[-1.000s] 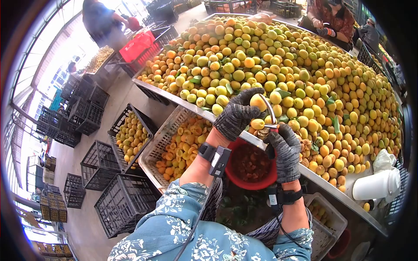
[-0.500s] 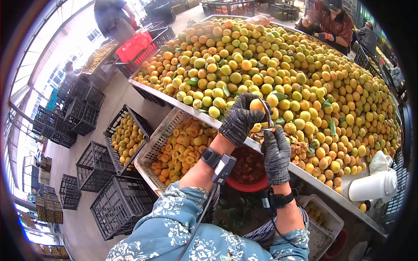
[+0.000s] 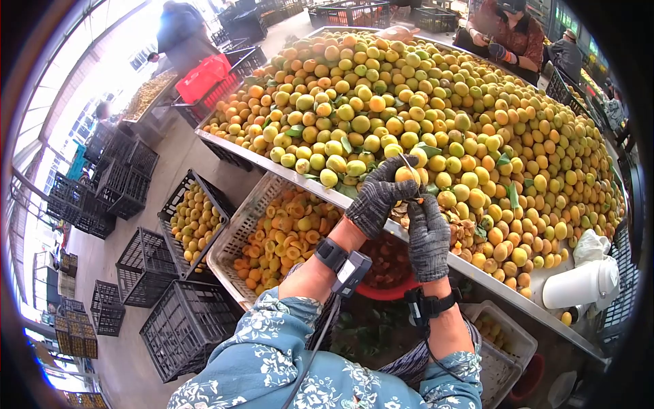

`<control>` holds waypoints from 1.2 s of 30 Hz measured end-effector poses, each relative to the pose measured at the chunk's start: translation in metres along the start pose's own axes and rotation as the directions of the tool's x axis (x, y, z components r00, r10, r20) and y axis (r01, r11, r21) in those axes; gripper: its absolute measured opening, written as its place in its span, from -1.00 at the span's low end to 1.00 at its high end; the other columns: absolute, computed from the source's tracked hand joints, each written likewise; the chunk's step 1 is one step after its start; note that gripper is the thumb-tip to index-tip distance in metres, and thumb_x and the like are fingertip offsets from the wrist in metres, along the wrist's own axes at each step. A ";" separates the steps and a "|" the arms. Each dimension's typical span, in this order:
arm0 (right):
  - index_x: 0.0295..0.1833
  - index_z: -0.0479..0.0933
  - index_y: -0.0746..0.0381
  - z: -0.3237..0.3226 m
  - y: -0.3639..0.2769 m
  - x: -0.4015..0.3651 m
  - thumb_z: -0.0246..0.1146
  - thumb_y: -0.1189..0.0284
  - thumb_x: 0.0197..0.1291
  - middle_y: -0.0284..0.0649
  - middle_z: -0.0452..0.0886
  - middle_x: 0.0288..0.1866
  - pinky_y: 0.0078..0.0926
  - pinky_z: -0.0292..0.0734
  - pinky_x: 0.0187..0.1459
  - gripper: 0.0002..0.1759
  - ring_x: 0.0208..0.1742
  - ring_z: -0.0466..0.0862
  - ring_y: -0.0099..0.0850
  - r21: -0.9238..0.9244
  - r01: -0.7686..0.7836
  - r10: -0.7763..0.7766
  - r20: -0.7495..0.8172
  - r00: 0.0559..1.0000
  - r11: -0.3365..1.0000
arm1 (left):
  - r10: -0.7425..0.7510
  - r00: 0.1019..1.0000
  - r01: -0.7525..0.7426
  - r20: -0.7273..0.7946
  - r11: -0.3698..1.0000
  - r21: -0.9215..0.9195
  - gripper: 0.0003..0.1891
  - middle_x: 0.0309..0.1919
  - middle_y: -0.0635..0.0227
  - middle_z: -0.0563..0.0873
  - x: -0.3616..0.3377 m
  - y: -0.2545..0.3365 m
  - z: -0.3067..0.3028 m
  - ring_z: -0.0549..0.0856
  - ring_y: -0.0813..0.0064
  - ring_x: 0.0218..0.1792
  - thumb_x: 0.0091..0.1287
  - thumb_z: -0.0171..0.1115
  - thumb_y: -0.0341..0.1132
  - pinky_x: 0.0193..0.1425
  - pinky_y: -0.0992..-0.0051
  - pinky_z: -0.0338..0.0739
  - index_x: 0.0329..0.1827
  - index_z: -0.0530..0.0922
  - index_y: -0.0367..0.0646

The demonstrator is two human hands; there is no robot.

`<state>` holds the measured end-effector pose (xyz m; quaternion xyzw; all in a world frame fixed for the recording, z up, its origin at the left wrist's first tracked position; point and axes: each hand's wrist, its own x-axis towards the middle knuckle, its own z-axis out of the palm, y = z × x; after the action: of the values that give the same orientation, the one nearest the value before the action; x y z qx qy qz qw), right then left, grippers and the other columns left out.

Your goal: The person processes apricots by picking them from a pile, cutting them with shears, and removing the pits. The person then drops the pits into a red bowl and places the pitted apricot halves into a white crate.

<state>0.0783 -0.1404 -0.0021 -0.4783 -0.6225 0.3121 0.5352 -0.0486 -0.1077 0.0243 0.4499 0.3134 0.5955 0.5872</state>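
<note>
My left hand (image 3: 381, 194), in a dark grey knit glove, has its fingers closed round a yellow-orange fruit (image 3: 407, 175) above the table's front edge. A thin curved metal tool (image 3: 411, 165) lies against that fruit. Just below and to the right, my right hand (image 3: 428, 235) wears a matching glove, its fingers pinched together near the fruit and the tool's lower end; the grip itself is partly hidden. Behind both hands rises a large heap of yellow-green fruit (image 3: 436, 109). A red basin (image 3: 386, 290) with dark reddish pieces sits below my hands.
A white crate (image 3: 235, 228) of opened orange fruit stands left of my hands, beside a black crate (image 3: 167, 228) of whole fruit. A white lidded container (image 3: 579, 284) lies at the table's right. A co-worker (image 3: 521, 37) is across the heap. More black crates (image 3: 191, 327) stand left.
The fruit has turned or shifted between my hands, and the tool now lies across it. My right hand has moved slightly up and left. The view has shifted a little.
</note>
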 end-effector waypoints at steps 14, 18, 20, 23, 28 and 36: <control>0.03 0.52 0.36 -0.006 0.008 0.001 0.13 0.41 0.39 -0.33 0.60 -0.31 -0.60 0.47 -0.28 -0.75 -0.34 0.51 -0.60 0.025 -0.170 0.169 0.050 0.984 0.985 | -0.099 0.993 0.096 -0.057 0.994 -0.055 -0.65 -0.25 0.49 0.61 0.003 -0.023 0.004 0.58 0.69 -0.23 0.29 0.35 -0.17 -0.16 0.63 0.54 0.01 0.50 -0.16; 0.03 0.53 0.28 -0.006 0.004 -0.003 0.15 0.39 0.39 -0.50 0.49 -0.40 -0.73 0.27 -0.51 -0.78 -0.51 0.35 -0.75 0.374 -0.316 0.306 0.087 0.948 0.872 | 0.012 0.997 -0.003 -0.081 0.994 0.109 -0.70 -0.31 0.45 0.62 0.004 -0.021 0.008 0.61 0.67 -0.33 0.31 0.33 -0.21 -0.27 0.64 0.57 -0.04 0.50 -0.17; 0.04 0.53 0.30 -0.005 0.007 -0.006 0.18 0.38 0.37 -0.48 0.51 -0.39 -0.73 0.31 -0.47 -0.75 -0.47 0.38 -0.74 0.346 -0.336 0.319 0.108 0.942 0.876 | 0.022 0.990 -0.010 -0.143 0.996 0.085 -0.69 -0.30 0.42 0.63 0.005 -0.010 0.004 0.65 0.62 -0.32 0.33 0.31 -0.19 -0.24 0.60 0.61 -0.04 0.48 -0.19; -0.07 0.51 0.27 -0.002 0.002 -0.010 0.17 0.33 0.33 -0.02 0.63 -0.31 -0.31 0.48 -0.21 -0.77 -0.28 0.61 -0.22 0.137 -0.262 0.253 0.081 0.964 0.955 | -0.043 0.994 0.035 -0.103 0.996 -0.076 -0.64 -0.29 0.39 0.64 0.003 -0.002 0.002 0.68 0.58 -0.31 0.37 0.23 -0.10 -0.20 0.54 0.65 0.00 0.45 -0.21; 0.02 0.51 0.34 -0.003 -0.001 -0.003 0.16 0.38 0.35 -0.14 0.64 -0.24 -0.44 0.50 -0.19 -0.74 -0.24 0.60 -0.39 0.110 -0.190 0.185 0.056 0.981 0.976 | -0.094 0.995 0.097 -0.030 0.981 0.167 -0.63 -0.21 0.44 0.64 -0.001 -0.006 0.007 0.64 0.65 -0.25 0.39 0.20 -0.04 -0.18 0.60 0.59 0.00 0.52 -0.17; 0.00 0.51 0.31 -0.005 0.005 -0.002 0.17 0.33 0.33 -0.05 0.63 -0.27 -0.32 0.48 -0.21 -0.72 -0.27 0.61 -0.26 0.150 -0.149 0.149 0.012 0.989 0.977 | 0.003 0.998 -0.006 0.058 0.999 0.054 -0.57 -0.04 0.37 0.62 0.004 -0.008 0.005 0.59 0.59 -0.01 0.39 0.19 -0.12 0.12 0.55 0.49 0.17 0.49 -0.26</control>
<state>0.0841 -0.1415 -0.0058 -0.4817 -0.5596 0.3977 0.5446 -0.0400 -0.1042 0.0199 0.4834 0.3110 0.5749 0.5823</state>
